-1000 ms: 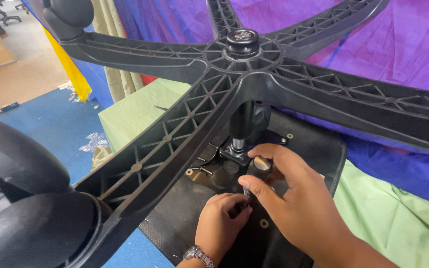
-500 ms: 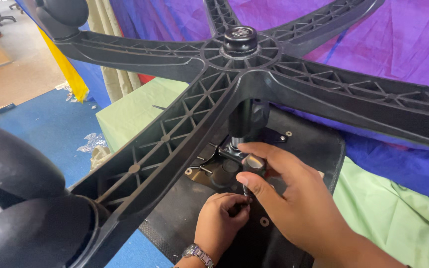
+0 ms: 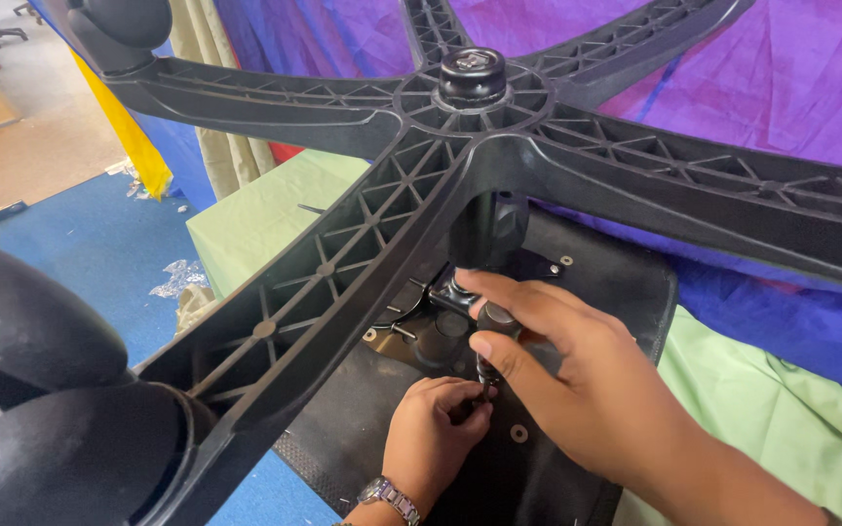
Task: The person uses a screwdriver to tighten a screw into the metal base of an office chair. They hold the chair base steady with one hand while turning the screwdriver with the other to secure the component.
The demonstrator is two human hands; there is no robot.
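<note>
- While the right hand (image 3: 587, 390) has slid lower on the screwdriver (image 3: 492, 336) than a second ago, its fingers stay clamped round the dark handle, tip down at the seat underside (image 3: 606, 292).
- Just below that handle, the left hand (image 3: 436, 438) pinches thumb and fingertips together at the tool's tip, on something too small to tell, likely a screw.
- Above the screwdriver, the gas column (image 3: 487, 234) rises to the five-arm chair base (image 3: 372, 244).
- Judging by the shift, driving seems under way.
- Far left of the screwdriver sits a caster (image 3: 31, 390).
</note>
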